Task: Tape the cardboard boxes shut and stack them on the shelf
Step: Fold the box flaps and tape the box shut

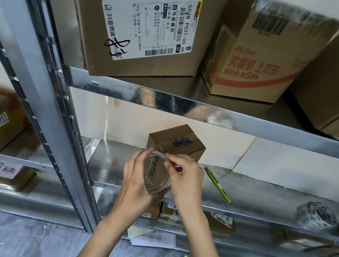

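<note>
Left hand (135, 180) cradles a clear tape roll (157, 173) from below, fingers curled round its rim. Right hand (186, 174) pinches at the roll's top edge — likely picking the loose end free. Small cardboard box (176, 143) sits just behind, mid-shelf (263, 198) toward the back edge, already carrying some tape on top. Green utility knife (218, 185) lies to the right near the front edge; a printed tape roll (316, 213) further right. Larger boxes — labelled box (139, 26), red-printed box (257, 68) — crowd the tier above.
</note>
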Motion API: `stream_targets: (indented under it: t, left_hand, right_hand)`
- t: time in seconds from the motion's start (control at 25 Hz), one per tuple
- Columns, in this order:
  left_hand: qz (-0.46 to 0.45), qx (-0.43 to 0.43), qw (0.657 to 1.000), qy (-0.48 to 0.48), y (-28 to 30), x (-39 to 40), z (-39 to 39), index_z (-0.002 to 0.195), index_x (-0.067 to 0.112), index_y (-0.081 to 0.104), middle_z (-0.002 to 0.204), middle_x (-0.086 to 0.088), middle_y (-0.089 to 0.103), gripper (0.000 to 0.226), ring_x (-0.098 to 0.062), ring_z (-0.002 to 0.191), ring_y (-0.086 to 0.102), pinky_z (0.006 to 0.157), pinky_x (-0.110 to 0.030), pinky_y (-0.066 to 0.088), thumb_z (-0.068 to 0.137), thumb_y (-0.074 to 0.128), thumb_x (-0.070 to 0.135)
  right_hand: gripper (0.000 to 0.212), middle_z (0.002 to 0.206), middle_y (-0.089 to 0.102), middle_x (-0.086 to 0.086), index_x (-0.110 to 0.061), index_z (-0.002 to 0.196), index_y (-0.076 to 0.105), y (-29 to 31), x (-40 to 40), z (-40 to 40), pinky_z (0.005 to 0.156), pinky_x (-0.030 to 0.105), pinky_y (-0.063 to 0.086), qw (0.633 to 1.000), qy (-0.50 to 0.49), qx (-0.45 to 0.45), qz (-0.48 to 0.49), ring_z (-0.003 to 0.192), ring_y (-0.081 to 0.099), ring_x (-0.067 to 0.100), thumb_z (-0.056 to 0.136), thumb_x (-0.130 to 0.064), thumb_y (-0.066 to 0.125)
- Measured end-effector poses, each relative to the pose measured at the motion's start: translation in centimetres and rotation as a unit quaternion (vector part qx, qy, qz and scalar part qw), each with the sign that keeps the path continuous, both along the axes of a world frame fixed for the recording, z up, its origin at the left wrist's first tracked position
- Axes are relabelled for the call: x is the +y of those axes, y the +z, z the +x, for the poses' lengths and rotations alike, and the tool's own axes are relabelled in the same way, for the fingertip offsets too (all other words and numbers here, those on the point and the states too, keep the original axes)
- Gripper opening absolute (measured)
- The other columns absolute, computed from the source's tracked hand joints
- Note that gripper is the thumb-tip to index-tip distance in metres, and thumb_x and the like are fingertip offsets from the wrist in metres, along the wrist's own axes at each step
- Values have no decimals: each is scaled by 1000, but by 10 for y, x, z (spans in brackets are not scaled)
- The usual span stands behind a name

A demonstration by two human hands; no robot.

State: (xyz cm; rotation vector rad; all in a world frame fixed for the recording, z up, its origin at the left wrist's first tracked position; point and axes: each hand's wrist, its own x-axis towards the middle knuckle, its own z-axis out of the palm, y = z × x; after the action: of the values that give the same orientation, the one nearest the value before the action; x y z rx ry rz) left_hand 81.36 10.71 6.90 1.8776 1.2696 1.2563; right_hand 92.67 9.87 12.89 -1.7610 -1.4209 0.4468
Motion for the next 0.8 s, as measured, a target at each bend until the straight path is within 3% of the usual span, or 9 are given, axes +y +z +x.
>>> stream_targets:
  t: [0.16,0.28,0.4,0.56,0.68,0.8]
  left_hand:
    - [-48,-49,998,-1,4,-4,5,135,33,28,130,24,33,96,4,124,31,98,0,18,54,78,40]
    - [-79,-88,993,-1,7,-5,8,132,34,28,128,29,29,97,1,124,32,97,2,20,50,79,39]
    - [-15,-19,1000,-10,1,-5,2,139,28,30,135,17,33,96,-2,128,29,103,-3,17,58,80,41]
    - [103,146,984,18,-8,-2,-5,145,20,24,139,3,32,112,-22,127,34,112,-19,20,55,86,-2]
    - [122,169,978,16,-7,-3,-5,145,17,25,140,2,33,114,-21,128,32,108,-38,28,51,86,-6]
    - [124,161,979,10,-6,-5,-6,142,14,30,139,1,34,105,-21,128,32,108,-39,28,55,86,-1]
  right_hand:
    - [11,84,68,-7,-12,89,77,-1,-4,-3,70,-3,35,998,-48,19,48,76,58,-2,80,-7,73]
    - [10,88,65,-10,-16,92,75,-3,-4,-5,72,2,37,997,-48,32,43,78,55,-4,83,-14,71]
    - [7,91,66,-8,-18,92,70,3,0,2,70,5,38,1000,-5,22,-21,80,55,1,85,-16,68]
    - [14,79,60,-8,-20,81,58,19,8,9,68,20,43,990,36,-41,-127,75,54,10,81,-15,71]
    - [26,73,54,-10,-24,72,51,17,11,9,59,16,37,987,27,-52,-147,73,52,12,79,-15,74]
    - [34,69,54,-9,-26,64,48,10,12,9,59,18,37,991,18,-26,-127,74,52,14,77,-15,77]
